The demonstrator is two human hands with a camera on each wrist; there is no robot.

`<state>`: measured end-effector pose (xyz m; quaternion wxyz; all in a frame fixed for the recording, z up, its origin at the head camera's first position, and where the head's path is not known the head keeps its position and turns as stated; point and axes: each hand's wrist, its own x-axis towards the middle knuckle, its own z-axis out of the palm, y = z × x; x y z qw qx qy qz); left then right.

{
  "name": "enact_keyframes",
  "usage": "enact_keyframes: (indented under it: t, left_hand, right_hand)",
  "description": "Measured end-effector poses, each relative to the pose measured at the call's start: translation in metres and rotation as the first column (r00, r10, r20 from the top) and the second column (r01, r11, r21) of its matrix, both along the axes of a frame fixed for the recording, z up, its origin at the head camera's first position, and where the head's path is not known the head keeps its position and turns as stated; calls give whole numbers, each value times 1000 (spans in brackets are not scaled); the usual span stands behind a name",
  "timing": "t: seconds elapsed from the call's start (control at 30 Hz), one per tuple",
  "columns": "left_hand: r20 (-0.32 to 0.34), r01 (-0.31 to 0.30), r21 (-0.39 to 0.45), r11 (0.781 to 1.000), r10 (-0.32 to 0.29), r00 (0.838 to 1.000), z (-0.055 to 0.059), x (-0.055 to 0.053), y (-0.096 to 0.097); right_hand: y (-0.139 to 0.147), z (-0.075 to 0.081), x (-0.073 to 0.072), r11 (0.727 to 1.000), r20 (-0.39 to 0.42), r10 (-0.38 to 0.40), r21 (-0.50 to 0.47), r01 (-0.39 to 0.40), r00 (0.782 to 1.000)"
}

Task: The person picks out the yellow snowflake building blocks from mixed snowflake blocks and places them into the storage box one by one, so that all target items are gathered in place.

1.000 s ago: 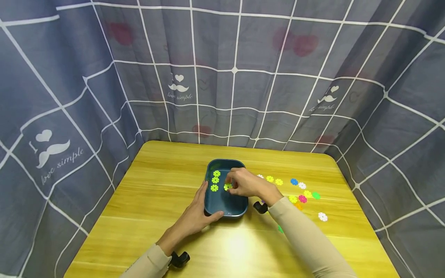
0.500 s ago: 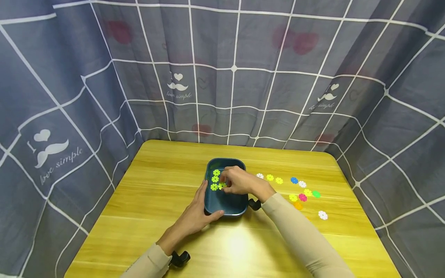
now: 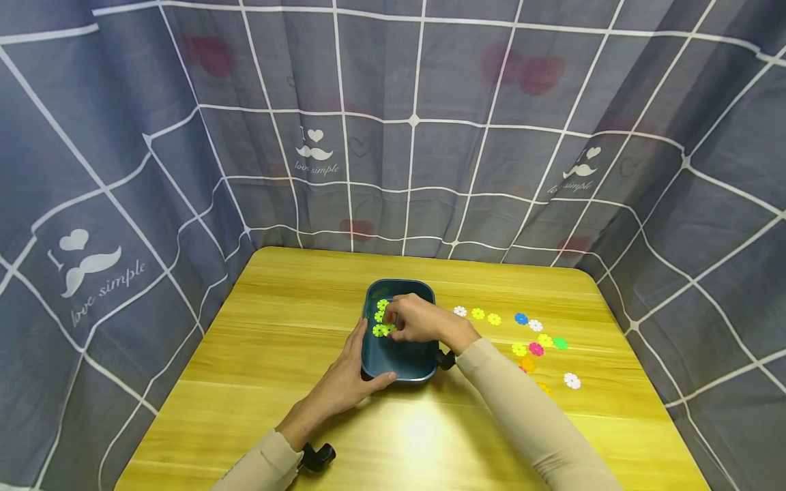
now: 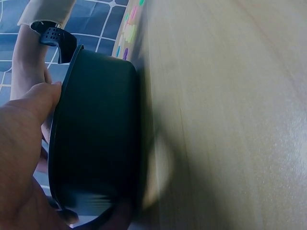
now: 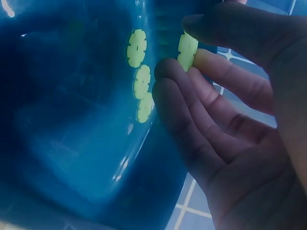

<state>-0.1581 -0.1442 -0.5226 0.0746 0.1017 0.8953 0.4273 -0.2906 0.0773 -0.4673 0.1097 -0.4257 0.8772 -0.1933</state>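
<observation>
Green disc point(image 5: 187, 50) pinched in my right hand point(image 3: 420, 320) over the tray point(image 3: 399, 361) my left hand point(image 3: 344, 382) grips; next, release beside the others.

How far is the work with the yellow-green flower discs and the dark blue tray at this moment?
Done: three yellow-green flower discs lie inside the dark blue plastic tray. In hand: the right hand pinches a fourth disc over the tray, while the left hand grips the tray's rim. Left: several coloured discs lie on the wooden table, some of them yellow-green.
</observation>
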Motion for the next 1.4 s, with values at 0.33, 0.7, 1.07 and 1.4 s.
enact_keyframes:
  t: [0.33,0.7,1.07,1.4]
  left_hand:
    - [11,7,6,1000,-7,1000,-1,1,0]
    - [12,9,15,1000,-9,1000,-1,0,-1]
    - [19,7,11,1000,-7,1000,0,1,0]
    - [19,8,2,1000,-8,1000,-1,0,-1]
  right_hand:
    - [-9,-5,-7,999,19,49,13,-49,999]
    - [-21,-10,-11,996,58,66,54,-69,996]
    - [-26,-16,-11,993,52,75,91,-79,996]
    - [-33,-20,-14,989,75,83,120,-91,994]
